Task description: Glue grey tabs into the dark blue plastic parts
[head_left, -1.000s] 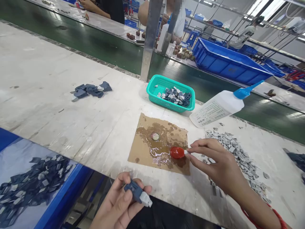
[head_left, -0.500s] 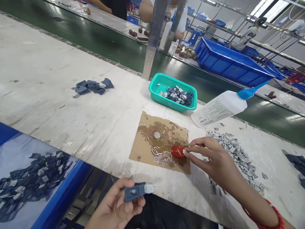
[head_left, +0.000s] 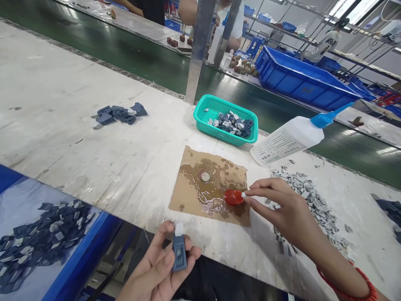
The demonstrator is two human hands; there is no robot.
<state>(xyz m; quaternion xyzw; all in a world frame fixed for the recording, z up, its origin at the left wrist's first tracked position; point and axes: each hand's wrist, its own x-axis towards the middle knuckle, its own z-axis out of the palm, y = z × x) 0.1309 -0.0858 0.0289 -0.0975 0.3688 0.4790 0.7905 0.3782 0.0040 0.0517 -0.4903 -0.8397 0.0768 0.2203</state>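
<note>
Head view: the left hand (head_left: 163, 267) pinches a small blue-grey part with a white tip (head_left: 179, 246), fingers closed on it, off the near edge of the white workbench (head_left: 78, 125) and just short of the brown glue-stained card (head_left: 188, 188). At the card's right corner the right hand (head_left: 282, 213) holds thumb and forefinger together on a tiny white piece (head_left: 243, 195), touching it to the red glue cap (head_left: 233, 197). Wet glue pooled on the card could smear the fingertips or foul the piece if it dips too deep. Beyond the card sit a teal basket (head_left: 203, 121) of finished parts and a tilted glue bottle (head_left: 291, 138); right of it lies a heap of small grey pieces (head_left: 316, 205); far left of it, loose blue parts (head_left: 117, 115). Nothing blocks the path between the hands.
</note>
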